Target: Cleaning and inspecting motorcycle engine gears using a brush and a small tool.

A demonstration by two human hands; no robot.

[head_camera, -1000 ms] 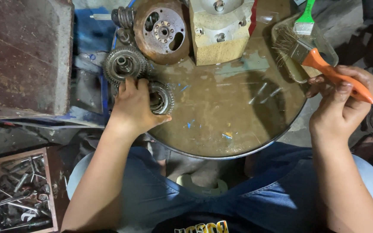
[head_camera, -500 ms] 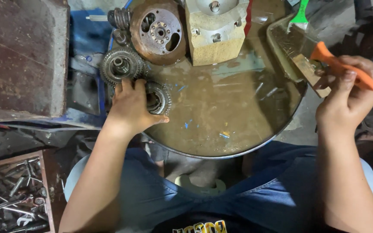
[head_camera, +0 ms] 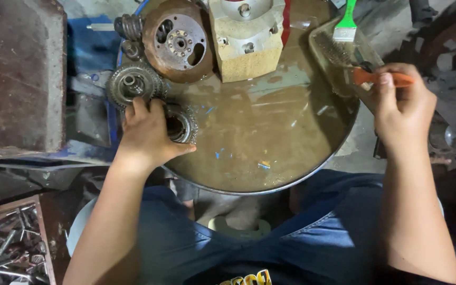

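The left hand (head_camera: 146,134) lies curled over a small gear (head_camera: 181,125) at the left edge of the round tray (head_camera: 270,153), fingers closed about its rim. Just beyond it along that edge sits a larger gear (head_camera: 132,84), then a rusty disc (head_camera: 178,41). The right hand (head_camera: 399,108) is shut around an orange-handled brush (head_camera: 383,78) at the tray's right edge, bristles apparently in a clear tub (head_camera: 339,53). The tray looks wet and oily; the gear could slip from that loose grip, or the brush could tip the tub.
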